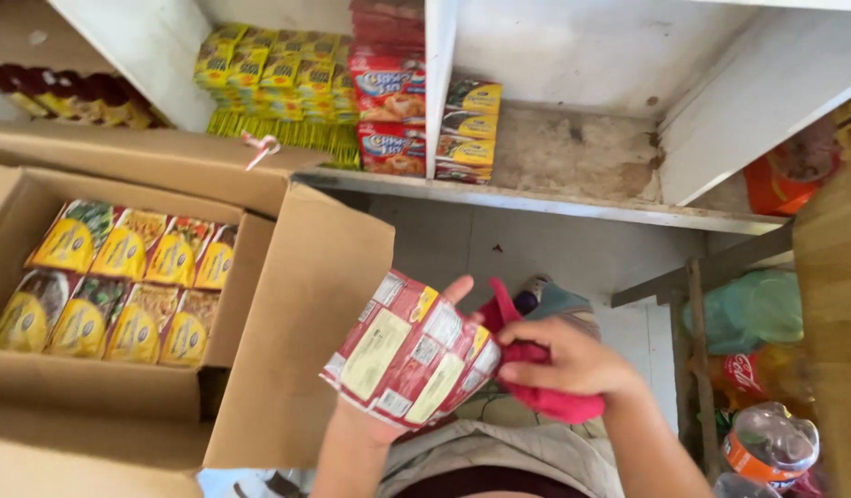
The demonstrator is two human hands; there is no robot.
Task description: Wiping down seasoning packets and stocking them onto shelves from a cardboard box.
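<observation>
My left hand (374, 420) grips a stack of red flat packets (409, 355) from below, their backs with pale labels facing up. My right hand (573, 361) holds a red cloth (547, 398) bunched against the right end of the packets. Both hands are low in the middle of the view, in front of a white shelf unit (536, 198). An open cardboard box (287, 304) to the left holds rows of yellow packets (121, 277).
The shelf's left bay carries stacked yellow packets (278, 78) and red boxes (388, 111); the right bay has a few boxes (469, 134) and bare stained board. At the right stand a wooden surface (836, 323), plastic bottles (767, 443) and bags.
</observation>
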